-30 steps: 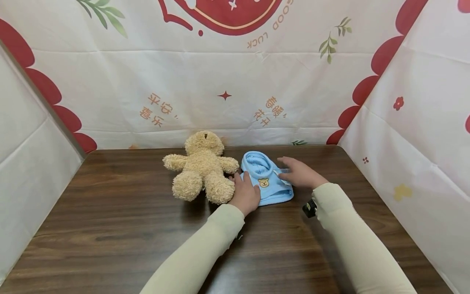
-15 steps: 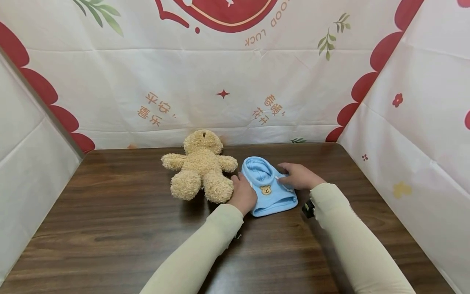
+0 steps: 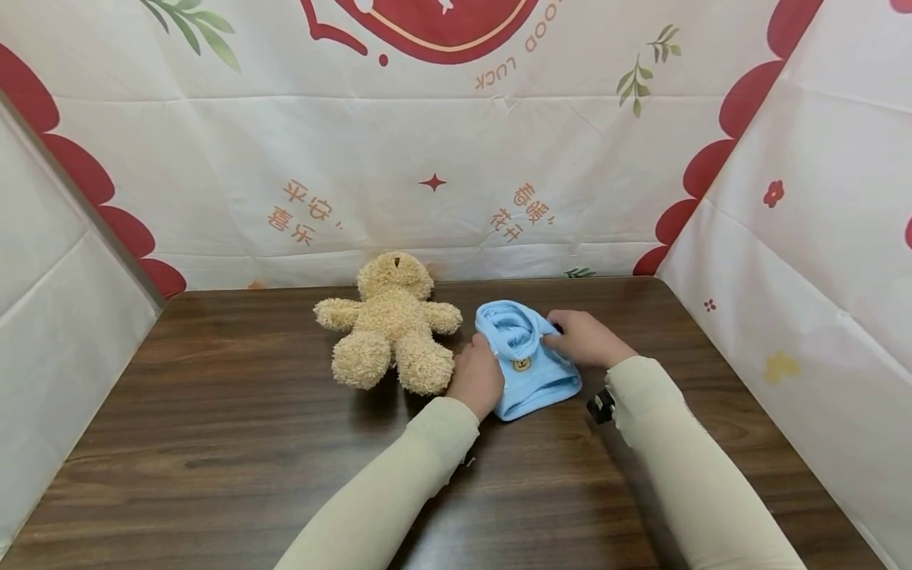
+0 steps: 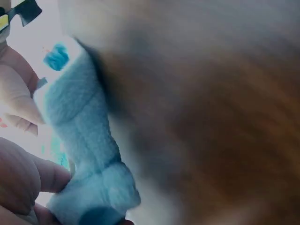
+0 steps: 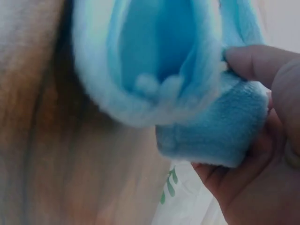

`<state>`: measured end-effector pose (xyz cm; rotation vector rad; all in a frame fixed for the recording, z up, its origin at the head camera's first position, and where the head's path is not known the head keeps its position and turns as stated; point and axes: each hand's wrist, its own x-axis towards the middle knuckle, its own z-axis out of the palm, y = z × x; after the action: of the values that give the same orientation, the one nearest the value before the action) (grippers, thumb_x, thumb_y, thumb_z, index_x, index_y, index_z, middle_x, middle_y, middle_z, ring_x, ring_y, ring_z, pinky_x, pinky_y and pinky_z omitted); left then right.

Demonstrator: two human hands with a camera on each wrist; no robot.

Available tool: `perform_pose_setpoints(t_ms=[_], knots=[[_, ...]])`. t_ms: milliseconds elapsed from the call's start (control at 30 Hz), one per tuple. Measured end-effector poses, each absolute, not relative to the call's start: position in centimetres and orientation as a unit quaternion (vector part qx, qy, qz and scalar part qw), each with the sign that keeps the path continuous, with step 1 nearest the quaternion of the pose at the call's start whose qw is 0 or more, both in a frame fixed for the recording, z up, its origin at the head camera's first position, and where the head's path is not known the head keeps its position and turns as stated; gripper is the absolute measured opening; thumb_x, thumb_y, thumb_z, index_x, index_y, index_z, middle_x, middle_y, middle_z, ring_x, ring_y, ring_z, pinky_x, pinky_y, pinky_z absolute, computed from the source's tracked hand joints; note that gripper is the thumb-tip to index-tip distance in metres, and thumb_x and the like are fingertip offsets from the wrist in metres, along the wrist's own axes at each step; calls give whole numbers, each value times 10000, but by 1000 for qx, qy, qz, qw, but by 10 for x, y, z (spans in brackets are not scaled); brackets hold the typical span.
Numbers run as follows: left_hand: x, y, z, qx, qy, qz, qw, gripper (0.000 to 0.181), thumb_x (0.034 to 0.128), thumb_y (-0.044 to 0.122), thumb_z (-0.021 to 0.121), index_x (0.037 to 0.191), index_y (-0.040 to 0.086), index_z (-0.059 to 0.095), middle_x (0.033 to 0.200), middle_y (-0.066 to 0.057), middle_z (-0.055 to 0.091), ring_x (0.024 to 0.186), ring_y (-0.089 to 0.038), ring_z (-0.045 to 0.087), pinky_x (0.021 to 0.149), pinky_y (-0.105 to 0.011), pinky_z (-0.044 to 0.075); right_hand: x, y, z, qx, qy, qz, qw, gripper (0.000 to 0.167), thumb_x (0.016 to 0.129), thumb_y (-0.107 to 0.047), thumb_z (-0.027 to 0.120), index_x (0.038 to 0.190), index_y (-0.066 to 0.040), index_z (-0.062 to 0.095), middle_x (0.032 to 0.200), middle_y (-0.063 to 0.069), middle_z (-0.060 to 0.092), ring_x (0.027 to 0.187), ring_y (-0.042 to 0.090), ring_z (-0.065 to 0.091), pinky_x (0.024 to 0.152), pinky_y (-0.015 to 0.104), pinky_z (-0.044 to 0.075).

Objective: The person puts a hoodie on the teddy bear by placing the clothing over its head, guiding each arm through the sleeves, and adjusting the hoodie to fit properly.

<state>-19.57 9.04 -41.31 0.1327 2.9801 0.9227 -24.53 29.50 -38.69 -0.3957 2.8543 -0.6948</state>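
A small light-blue plush garment (image 3: 537, 384) with a bear-face patch (image 3: 522, 365) is held between both hands, its round collar opening toward the back. My left hand (image 3: 479, 378) pinches its left side; in the left wrist view the thumb and fingers (image 4: 51, 176) grip the soft fabric (image 4: 86, 112). On the other side my right hand (image 3: 586, 339) grips the garment near the collar. The right wrist view has the thumb (image 5: 253, 61) pressed on the cloth (image 5: 215, 126) with fingers beneath. Beside my left hand lies a tan teddy bear (image 3: 392, 321) on its back.
The dark wood table (image 3: 214, 443) stretches toward me and to both sides. A white printed cloth (image 3: 370, 158) hangs behind it, with cloth walls at left and right (image 3: 819, 277). The bear's head lies near the table's back edge.
The garment first slid a little toward me, then its collar bunched and the patch became partly folded. My hands went from resting on it to gripping its two sides. The bear stays put.
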Motion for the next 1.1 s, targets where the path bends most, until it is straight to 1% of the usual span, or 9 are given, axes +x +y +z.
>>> perform_pose_setpoints(t_ms=[100,200,300,400,500,633,867,1000,1100], knots=[[-191,93,-402,66,952,299,3,278,1027,165,517,1233,-20,491,862,-173,648,750,-322,653,635,-421,527,-243,299,-381,-123,959,-250,60,56,981,-147,601,990,-92,600,793,69,561,722,220,538,650,361,449],[-185,93,-385,93,956,278,-15,285,1021,178,524,1249,8,517,855,-130,665,699,-300,661,586,-418,522,-243,303,-378,-113,955,-272,45,68,994,-159,587,1032,-104,600,877,83,597,789,237,550,703,375,449],[-180,90,-367,126,954,269,-41,236,1017,180,532,1205,40,561,915,-93,659,736,-283,665,601,-405,523,-242,307,-373,-103,948,-300,37,79,1000,-182,581,1047,-121,597,958,93,613,850,255,553,746,391,451],[-178,81,-347,156,949,267,-65,199,1004,177,563,1158,55,595,952,-85,654,779,-263,662,621,-395,526,-240,308,-366,-108,940,-322,23,119,1004,-223,579,1067,-123,592,994,99,615,881,268,555,764,403,459],[-182,66,-326,172,943,276,-73,205,989,176,591,1162,68,611,984,-86,666,839,-250,655,676,-398,528,-238,305,-358,-111,932,-346,4,178,1001,-289,592,1080,-129,591,997,88,610,886,261,559,766,399,471],[-190,41,-303,183,931,309,-71,229,985,165,601,1197,83,623,1034,-74,680,903,-234,645,771,-398,519,-235,295,-343,-113,925,-364,-17,249,988,-341,612,1093,-117,588,987,92,599,875,251,563,762,391,490],[-197,-6,-279,213,907,360,-53,200,1000,153,586,1179,78,633,1059,-43,659,904,-181,610,787,-343,504,-233,267,-318,-154,913,-376,-34,279,983,-330,626,1173,-129,587,1043,67,638,868,234,624,759,395,539],[-201,-27,-274,222,904,364,-42,222,1007,174,576,1208,93,626,1089,-42,649,928,-186,598,818,-349,489,-234,253,-309,-163,907,-387,-33,293,978,-365,625,1162,-143,572,1024,63,636,843,233,630,740,397,544],[-206,-40,-273,223,902,367,-40,231,1005,173,576,1215,94,632,1107,-43,649,951,-190,592,851,-358,482,-238,243,-305,-169,903,-393,-32,315,975,-377,627,1193,-158,567,1052,51,630,860,223,639,752,399,549]])
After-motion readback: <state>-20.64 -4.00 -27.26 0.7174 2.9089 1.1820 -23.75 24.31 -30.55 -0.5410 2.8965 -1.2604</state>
